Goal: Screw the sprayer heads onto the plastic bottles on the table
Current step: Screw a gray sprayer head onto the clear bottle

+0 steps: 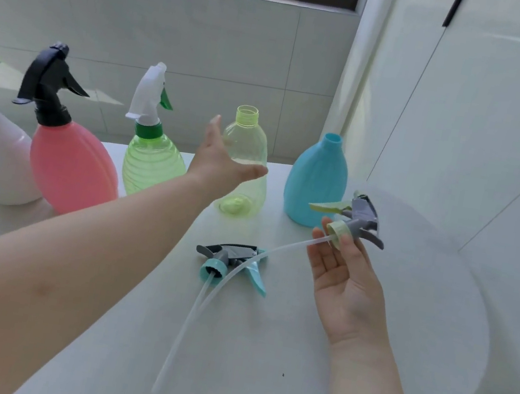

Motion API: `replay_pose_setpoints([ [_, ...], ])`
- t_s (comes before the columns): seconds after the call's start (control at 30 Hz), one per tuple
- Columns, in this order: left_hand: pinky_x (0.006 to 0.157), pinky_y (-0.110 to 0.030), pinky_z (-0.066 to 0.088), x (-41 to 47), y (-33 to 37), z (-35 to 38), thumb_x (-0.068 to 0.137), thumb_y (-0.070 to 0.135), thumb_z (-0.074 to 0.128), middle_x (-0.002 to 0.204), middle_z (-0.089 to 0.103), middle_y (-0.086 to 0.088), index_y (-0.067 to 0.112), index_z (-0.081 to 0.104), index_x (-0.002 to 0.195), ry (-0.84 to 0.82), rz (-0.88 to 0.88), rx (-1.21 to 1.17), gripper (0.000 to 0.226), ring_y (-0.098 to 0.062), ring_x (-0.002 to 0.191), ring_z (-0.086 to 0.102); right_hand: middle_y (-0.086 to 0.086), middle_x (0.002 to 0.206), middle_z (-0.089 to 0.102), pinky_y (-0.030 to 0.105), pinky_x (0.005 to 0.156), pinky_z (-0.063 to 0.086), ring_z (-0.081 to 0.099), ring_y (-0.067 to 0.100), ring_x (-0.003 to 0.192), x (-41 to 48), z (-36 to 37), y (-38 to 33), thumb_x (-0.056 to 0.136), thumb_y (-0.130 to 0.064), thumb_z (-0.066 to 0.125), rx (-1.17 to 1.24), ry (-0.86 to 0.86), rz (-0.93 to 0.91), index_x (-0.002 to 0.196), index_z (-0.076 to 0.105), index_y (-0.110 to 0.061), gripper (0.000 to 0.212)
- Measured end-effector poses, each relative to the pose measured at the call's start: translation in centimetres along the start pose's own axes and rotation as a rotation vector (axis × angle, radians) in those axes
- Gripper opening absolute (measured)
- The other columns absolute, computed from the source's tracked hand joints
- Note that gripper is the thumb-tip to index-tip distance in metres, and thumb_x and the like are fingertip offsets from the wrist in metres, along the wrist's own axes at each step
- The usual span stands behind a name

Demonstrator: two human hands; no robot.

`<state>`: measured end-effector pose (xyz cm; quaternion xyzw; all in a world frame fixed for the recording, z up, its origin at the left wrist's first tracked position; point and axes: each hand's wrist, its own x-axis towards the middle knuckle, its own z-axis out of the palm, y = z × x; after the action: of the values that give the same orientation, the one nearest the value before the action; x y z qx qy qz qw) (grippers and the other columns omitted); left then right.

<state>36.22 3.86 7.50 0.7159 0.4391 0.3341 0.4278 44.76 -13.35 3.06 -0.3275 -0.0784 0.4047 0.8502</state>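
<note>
An uncapped yellow-green bottle (247, 160) stands upright at centre frame on the white tabletop (260, 351), its neck pointing straight up. The left hand (223, 159), fingers spread and holding nothing, reaches just in front of its body and is the nearer hand. Lower right of it, the right hand (344, 279) pinches the yellow-green collar of a grey sprayer head (356, 218), whose dip tube (239, 272) trails down-left, so the head must likely swing up and leftward to meet the neck. A blue bottle (317, 182), also open, stands between head and target. A teal sprayer head (231, 259) lies on the tabletop below. Three capped bottles line the left.
</note>
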Motion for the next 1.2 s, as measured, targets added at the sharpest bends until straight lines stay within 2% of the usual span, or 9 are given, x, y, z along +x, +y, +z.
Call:
replay_pose_setpoints([
  [0.13, 0.085, -0.026, 0.032, -0.7, 0.0, -0.2, 0.067, 0.028, 0.075, 0.130, 0.043, 0.000, 0.019, 0.026, 0.129, 0.048, 0.055, -0.024, 0.079, -0.013, 0.104, 0.039, -0.001, 0.065, 0.073, 0.019, 0.061, 0.056, 0.069, 0.010, 0.063, -0.1, 0.2, 0.1, 0.083, -0.004, 0.049, 0.045, 0.016, -0.004, 0.088, 0.060, -0.007, 0.013],
  [0.27, 0.082, -0.025, 0.032, -2.6, 0.4, -2.0, 0.067, 0.030, 0.074, 0.113, 0.045, 0.010, 0.022, 0.032, 0.121, 0.083, 0.156, -0.041, 0.069, -0.010, 0.103, 0.041, -0.004, 0.064, 0.072, 0.019, 0.061, 0.056, 0.068, 0.008, 0.063, -0.3, 0.9, -0.4, 0.082, -0.009, 0.052, -0.004, 0.024, -0.041, 0.086, 0.061, -0.012, 0.010],
  [0.37, 0.085, -0.022, 0.031, -4.8, 0.6, -4.0, 0.066, 0.028, 0.075, 0.111, 0.048, 0.010, 0.025, 0.035, 0.119, 0.066, 0.217, -0.062, 0.066, -0.008, 0.104, 0.044, -0.006, 0.062, 0.071, 0.019, 0.062, 0.056, 0.066, 0.006, 0.058, -0.9, 1.3, -0.4, 0.085, -0.011, 0.051, -0.021, 0.065, -0.064, 0.085, 0.060, -0.014, 0.010],
  [0.53, 0.077, -0.012, 0.031, -9.5, -1.3, -8.3, 0.060, 0.031, 0.078, 0.119, 0.043, 0.008, 0.042, 0.038, 0.111, -0.007, 0.270, -0.003, 0.066, 0.005, 0.096, 0.046, -0.005, 0.064, 0.072, 0.019, 0.064, 0.056, 0.068, 0.007, 0.063, -2.5, 2.4, -1.0, 0.086, -0.011, 0.050, -0.019, 0.035, -0.108, 0.085, 0.060, -0.012, 0.010],
  [0.63, 0.072, 0.002, 0.030, -11.9, -2.8, -11.4, 0.058, 0.031, 0.080, 0.103, 0.045, 0.019, 0.057, 0.033, 0.100, -0.011, 0.299, 0.063, 0.068, 0.017, 0.090, 0.044, -0.005, 0.066, 0.073, 0.020, 0.067, 0.057, 0.069, 0.008, 0.066, -3.3, 3.7, -1.0, 0.086, -0.009, 0.050, -0.014, -0.011, -0.130, 0.086, 0.059, -0.012, 0.010],
  [0.7, 0.067, 0.009, 0.028, -13.0, -3.9, -13.2, 0.058, 0.023, 0.080, 0.097, 0.043, 0.029, 0.055, 0.033, 0.105, 0.003, 0.281, 0.091, 0.074, 0.028, 0.085, 0.041, -0.005, 0.065, 0.073, 0.019, 0.067, 0.056, 0.069, 0.007, 0.066, -3.4, 4.9, -0.9, 0.086, -0.009, 0.049, -0.006, -0.034, -0.138, 0.087, 0.059, -0.011, 0.010],
  [0.83, 0.068, 0.000, 0.031, -14.3, -5.6, -15.4, 0.054, 0.021, 0.082, 0.095, 0.046, 0.031, 0.046, 0.038, 0.100, 0.024, 0.201, 0.073, 0.068, 0.023, 0.083, 0.044, -0.004, 0.064, 0.072, 0.019, 0.068, 0.056, 0.068, 0.008, 0.066, -2.8, 8.4, -0.5, 0.087, -0.009, 0.049, 0.013, -0.106, -0.158, 0.086, 0.058, -0.009, 0.009],
  [0.97, 0.065, 0.006, 0.032, -14.9, -6.5, -16.0, 0.056, 0.027, 0.082, 0.091, 0.053, 0.025, 0.048, 0.044, 0.086, 0.042, 0.196, 0.061, 0.053, 0.025, 0.079, 0.048, -0.002, 0.066, 0.073, 0.020, 0.067, 0.056, 0.069, 0.010, 0.069, -2.2, 10.6, 0.1, 0.084, -0.009, 0.052, 0.072, -0.152, -0.195, 0.085, 0.060, -0.008, 0.008],
  [1.2, 0.064, 0.007, 0.033, -14.7, -6.8, -16.1, 0.046, 0.043, 0.070, 0.088, 0.058, 0.025, 0.058, 0.045, 0.086, 0.082, 0.151, -0.004, 0.050, 0.023, 0.080, 0.050, 0.001, 0.067, 0.073, 0.020, 0.070, 0.056, 0.069, 0.010, 0.070, -1.7, 10.5, 1.3, 0.085, -0.011, 0.051, 0.086, -0.067, -0.207, 0.089, 0.060, -0.006, 0.011],
])
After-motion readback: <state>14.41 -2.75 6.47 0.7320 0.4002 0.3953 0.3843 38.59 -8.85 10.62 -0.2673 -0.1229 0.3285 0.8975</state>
